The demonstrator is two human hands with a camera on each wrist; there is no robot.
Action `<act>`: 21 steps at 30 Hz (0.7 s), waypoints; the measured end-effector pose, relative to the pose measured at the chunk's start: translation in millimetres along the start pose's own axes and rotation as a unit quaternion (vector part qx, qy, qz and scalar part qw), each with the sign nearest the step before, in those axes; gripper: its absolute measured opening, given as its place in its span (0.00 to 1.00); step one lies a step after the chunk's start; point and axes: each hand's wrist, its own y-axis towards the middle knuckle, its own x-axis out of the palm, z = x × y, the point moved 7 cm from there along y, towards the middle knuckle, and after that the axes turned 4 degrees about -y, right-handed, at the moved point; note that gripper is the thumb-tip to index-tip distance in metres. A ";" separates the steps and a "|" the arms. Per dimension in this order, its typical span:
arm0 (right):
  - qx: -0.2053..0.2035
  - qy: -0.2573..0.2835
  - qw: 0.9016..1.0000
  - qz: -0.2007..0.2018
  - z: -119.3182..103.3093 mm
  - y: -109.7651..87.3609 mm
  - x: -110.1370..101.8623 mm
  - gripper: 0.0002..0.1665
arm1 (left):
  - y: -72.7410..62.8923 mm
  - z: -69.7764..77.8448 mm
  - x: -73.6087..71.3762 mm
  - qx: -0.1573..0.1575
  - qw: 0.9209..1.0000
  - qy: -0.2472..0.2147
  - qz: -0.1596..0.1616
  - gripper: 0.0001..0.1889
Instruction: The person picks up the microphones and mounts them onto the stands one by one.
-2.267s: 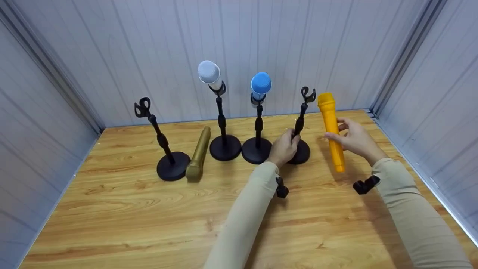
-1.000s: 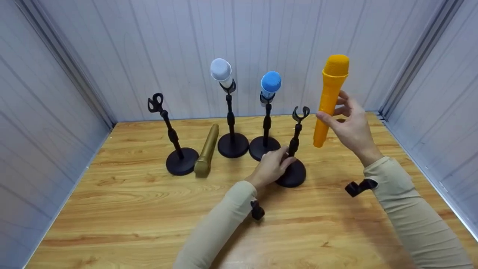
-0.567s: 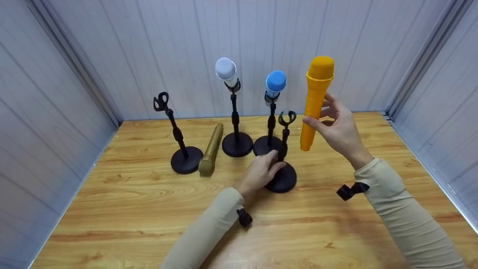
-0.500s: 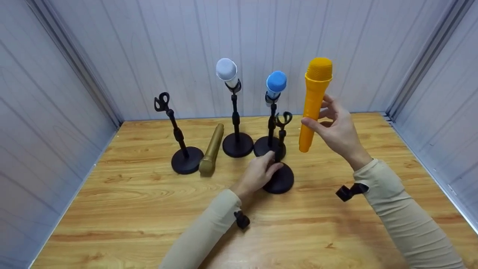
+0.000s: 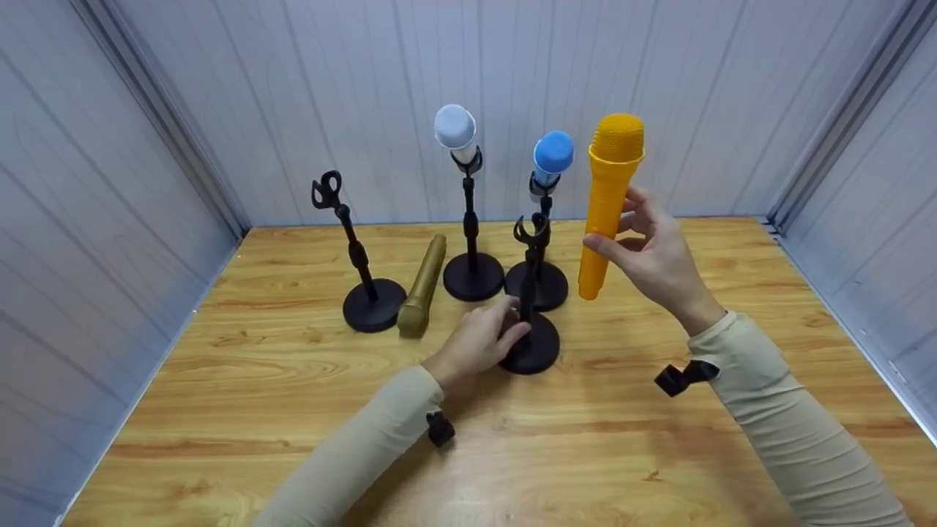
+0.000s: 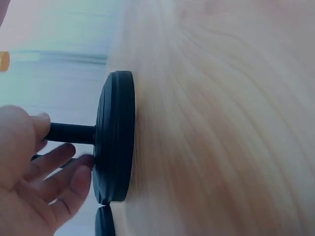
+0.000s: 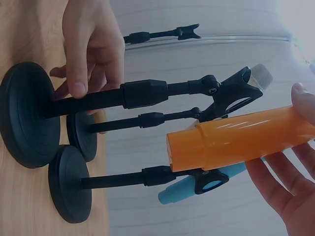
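My left hand point(image 5: 479, 340) grips the lower pole of a black microphone stand point(image 5: 531, 293), whose clip at the top holds nothing. In the left wrist view, thumb and fingers are around the pole just above the round base point(image 6: 115, 137), which is on the table. My right hand point(image 5: 662, 260) pinches a yellow-orange microphone point(image 5: 607, 205) by its lower handle, head up and slightly tilted, above the table. This microphone is to the right of the stand's clip; in the right wrist view its tail end point(image 7: 184, 150) is close to the clip point(image 7: 238, 91).
Behind the held stand, a blue microphone point(image 5: 553, 154) and a white microphone point(image 5: 455, 128) sit in stands. Further left, a gold microphone point(image 5: 423, 285) lies on the wooden table point(image 5: 293, 410) beside another stand point(image 5: 359, 256) with a bare clip. Pale panel walls point(image 5: 366, 73) enclose the table.
The left hand has slid its stand leftward and nearer, now in front of the blue microphone's stand. The right hand has raised the yellow-orange microphone and carried it left.
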 end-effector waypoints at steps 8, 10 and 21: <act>-0.013 -0.003 1.000 -0.005 -6.8 3.2 3.4 0.38 | -1.3 18.9 -23.0 0.036 0.999 0.014 -0.019 0.24; -0.016 -0.002 1.000 -0.006 -7.0 3.7 4.5 0.38 | 3.1 23.0 -25.3 0.038 0.999 -0.018 -0.011 0.26; -0.031 0.005 0.999 -0.001 -11.8 5.2 5.7 0.38 | 37.4 41.0 -35.8 0.043 0.984 -0.134 0.109 0.15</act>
